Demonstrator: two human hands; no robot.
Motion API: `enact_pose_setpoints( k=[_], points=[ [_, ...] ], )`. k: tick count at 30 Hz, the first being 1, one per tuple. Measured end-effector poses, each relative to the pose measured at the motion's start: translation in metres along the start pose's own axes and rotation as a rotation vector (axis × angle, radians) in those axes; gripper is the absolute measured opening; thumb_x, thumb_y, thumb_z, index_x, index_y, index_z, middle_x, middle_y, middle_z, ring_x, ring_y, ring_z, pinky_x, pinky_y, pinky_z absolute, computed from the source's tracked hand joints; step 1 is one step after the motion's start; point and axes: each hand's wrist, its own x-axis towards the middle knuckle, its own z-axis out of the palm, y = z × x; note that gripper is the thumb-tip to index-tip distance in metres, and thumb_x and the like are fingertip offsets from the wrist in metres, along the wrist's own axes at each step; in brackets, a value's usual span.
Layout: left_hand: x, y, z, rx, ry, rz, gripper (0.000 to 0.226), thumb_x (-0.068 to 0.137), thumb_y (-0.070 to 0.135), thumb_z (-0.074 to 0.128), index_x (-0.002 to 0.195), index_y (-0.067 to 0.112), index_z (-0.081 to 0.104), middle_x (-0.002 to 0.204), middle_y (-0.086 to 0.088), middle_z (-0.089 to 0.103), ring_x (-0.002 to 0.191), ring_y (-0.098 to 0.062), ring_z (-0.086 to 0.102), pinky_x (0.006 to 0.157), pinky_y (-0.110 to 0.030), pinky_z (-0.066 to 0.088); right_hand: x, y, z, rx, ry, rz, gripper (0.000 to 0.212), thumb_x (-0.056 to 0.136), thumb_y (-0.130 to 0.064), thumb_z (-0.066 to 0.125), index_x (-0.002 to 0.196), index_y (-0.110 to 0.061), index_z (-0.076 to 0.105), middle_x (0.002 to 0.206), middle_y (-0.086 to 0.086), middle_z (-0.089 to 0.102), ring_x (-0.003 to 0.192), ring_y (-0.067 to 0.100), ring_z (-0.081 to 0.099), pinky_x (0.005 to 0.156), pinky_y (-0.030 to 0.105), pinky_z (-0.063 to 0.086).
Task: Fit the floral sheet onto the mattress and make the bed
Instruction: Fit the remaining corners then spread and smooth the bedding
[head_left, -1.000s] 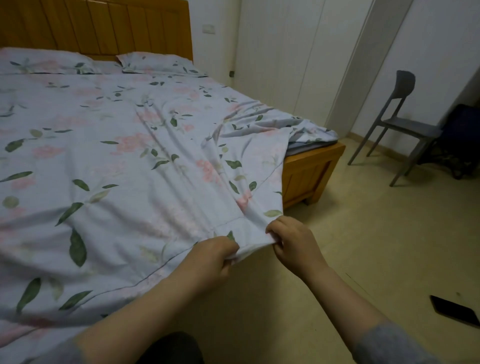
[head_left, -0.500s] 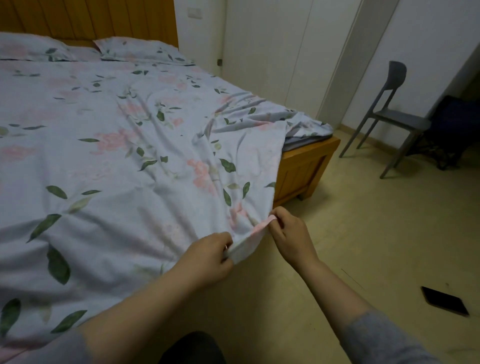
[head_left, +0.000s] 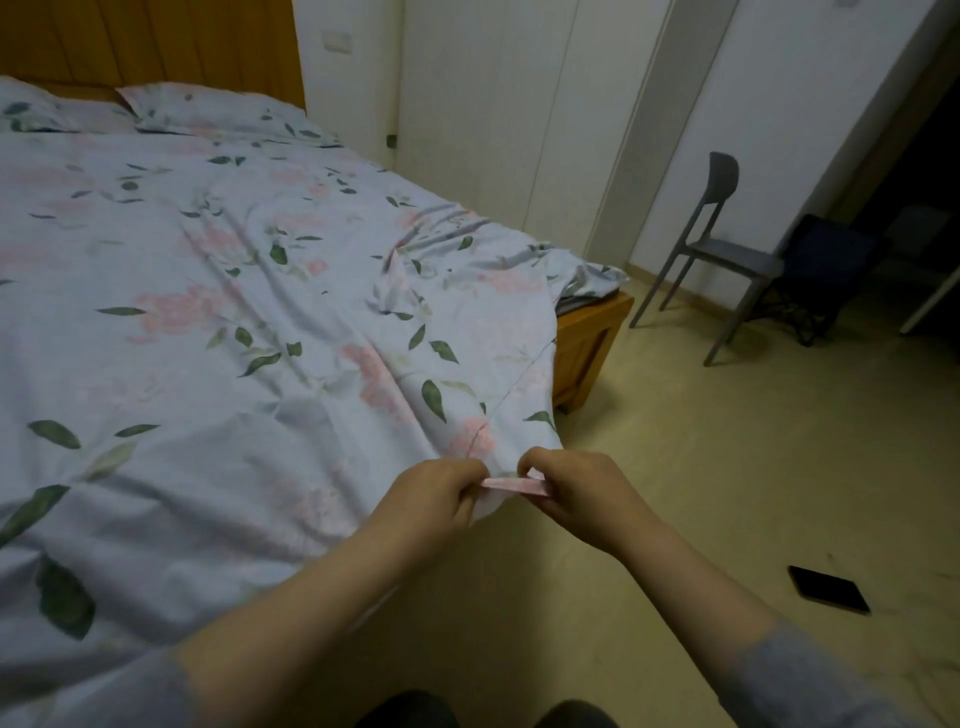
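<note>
Head view: left hand (head_left: 431, 496) and right hand (head_left: 582, 491) are pinching the floral sheet (head_left: 260, 322) corner, stretching its hem ready for the mattress corner.

Wooden bed (head_left: 587, 338) fills left side, headboard (head_left: 150, 47) at far end. Floral sheet (head_left: 234, 322) spread across top, wrinkled toward right edge, near corner hanging off over floor. Far right corner bunched, grey layer and wood frame exposed below it. Two matching pillows (head_left: 218, 111) flat against headboard. Pale floor (head_left: 701, 467) right of bed: grey chair (head_left: 722, 249) standing far right, dark folded item just beyond it, black phone (head_left: 828, 590) flat near right.
</note>
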Motion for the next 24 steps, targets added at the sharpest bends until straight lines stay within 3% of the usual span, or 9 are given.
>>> enact_pose_setpoints(
  k=[3, 9, 14, 18, 20, 22, 24],
  points=[
    [0.002, -0.003, 0.0, 0.023, -0.046, 0.038, 0.017, 0.091, 0.017, 0.041, 0.076, 0.022, 0.048, 0.07, 0.006, 0.051, 0.068, -0.014, 0.049, 0.06, -0.026, 0.036, 0.007, 0.017, 0.005, 0.021, 0.069, 0.117, 0.018, 0.079, -0.018, 0.065, 0.097, -0.021, 0.064, 0.087, -0.001, 0.069, 0.075, 0.021, 0.063, 0.058, 0.024, 0.037],
    [0.013, -0.008, 0.008, 0.033, -0.066, -0.009, 0.029, 0.091, 0.013, 0.043, 0.066, 0.028, 0.039, 0.061, 0.011, 0.041, 0.06, -0.005, 0.042, 0.054, -0.018, 0.026, 0.025, 0.064, 0.023, -0.013, 0.17, 0.307, 0.027, 0.077, -0.011, 0.064, 0.103, -0.017, 0.064, 0.099, 0.0, 0.061, 0.088, 0.02, 0.056, 0.061, 0.023, 0.034],
    [0.009, -0.01, 0.015, 0.129, -0.084, -0.115, 0.023, 0.092, 0.017, 0.043, 0.069, 0.02, 0.047, 0.063, 0.007, 0.044, 0.06, -0.007, 0.044, 0.055, -0.018, 0.03, 0.032, 0.093, 0.02, 0.326, 0.337, 0.434, 0.022, 0.085, -0.001, 0.052, 0.097, -0.013, 0.066, 0.096, 0.003, 0.064, 0.081, 0.015, 0.053, 0.059, 0.011, 0.033],
    [0.016, -0.002, 0.032, 0.205, -0.035, -0.241, 0.019, 0.093, 0.027, 0.044, 0.076, 0.022, 0.05, 0.074, 0.007, 0.049, 0.071, -0.011, 0.049, 0.058, -0.019, 0.032, 0.036, 0.102, 0.017, 0.52, 0.304, 0.28, 0.019, 0.092, -0.007, 0.051, 0.1, -0.019, 0.063, 0.09, -0.004, 0.064, 0.076, 0.01, 0.057, 0.058, 0.014, 0.04],
    [0.024, 0.011, 0.045, 0.22, -0.023, -0.274, 0.01, 0.093, 0.036, 0.048, 0.096, 0.027, 0.053, 0.095, 0.01, 0.054, 0.086, -0.008, 0.051, 0.068, -0.016, 0.034, 0.038, 0.11, 0.015, 0.469, 0.251, 0.146, 0.018, 0.093, -0.01, 0.049, 0.1, -0.019, 0.063, 0.09, -0.002, 0.066, 0.075, 0.012, 0.058, 0.056, 0.017, 0.04],
    [0.034, 0.026, 0.06, 0.226, -0.01, -0.31, 0.037, 0.089, 0.044, 0.055, 0.122, 0.028, 0.048, 0.116, 0.01, 0.05, 0.105, -0.008, 0.051, 0.083, -0.017, 0.038, 0.039, 0.114, 0.008, 0.379, 0.178, 0.003, 0.015, 0.091, -0.012, 0.052, 0.098, -0.017, 0.064, 0.09, 0.001, 0.067, 0.075, 0.015, 0.059, 0.054, 0.019, 0.034],
    [0.049, 0.046, 0.079, 0.212, 0.039, -0.334, 0.045, 0.087, 0.048, 0.056, 0.126, 0.027, 0.045, 0.119, 0.009, 0.048, 0.109, -0.011, 0.049, 0.088, -0.022, 0.039, 0.035, 0.117, 0.001, 0.287, 0.116, -0.129, 0.009, 0.09, -0.016, 0.055, 0.094, -0.018, 0.063, 0.088, 0.001, 0.068, 0.076, 0.016, 0.059, 0.055, 0.02, 0.03]
  ],
)
